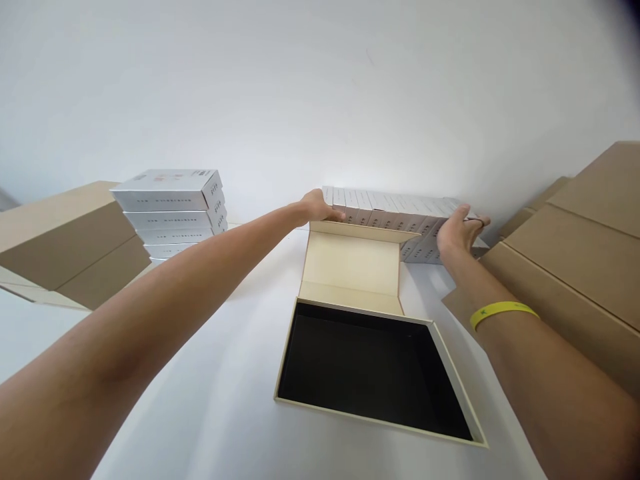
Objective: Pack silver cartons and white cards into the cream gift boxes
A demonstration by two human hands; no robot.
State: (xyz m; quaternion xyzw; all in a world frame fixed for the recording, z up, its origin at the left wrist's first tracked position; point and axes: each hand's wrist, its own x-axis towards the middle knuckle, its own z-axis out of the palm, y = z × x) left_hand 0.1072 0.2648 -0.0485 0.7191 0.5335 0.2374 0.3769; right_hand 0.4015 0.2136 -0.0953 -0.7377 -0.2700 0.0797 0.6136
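Note:
A row of several small silver-white boxes (pixel 395 210) stands side by side at the back of the white table, against the wall. My left hand (pixel 320 205) presses on the left end of the row. At the right end, my right hand (pixel 457 233) grips the row; a yellow band sits on that wrist. In front of the row lies an open cream gift box (pixel 287 353) with a black inside, its lid flap (pixel 350 263) standing up toward the row.
A stack of flat silver boxes (pixel 173 210) stands at the back left, next to brown cardboard boxes (pixel 60 240). More brown cardboard boxes (pixel 580 267) are piled along the right side. The white table (pixel 210 400) stretches toward me.

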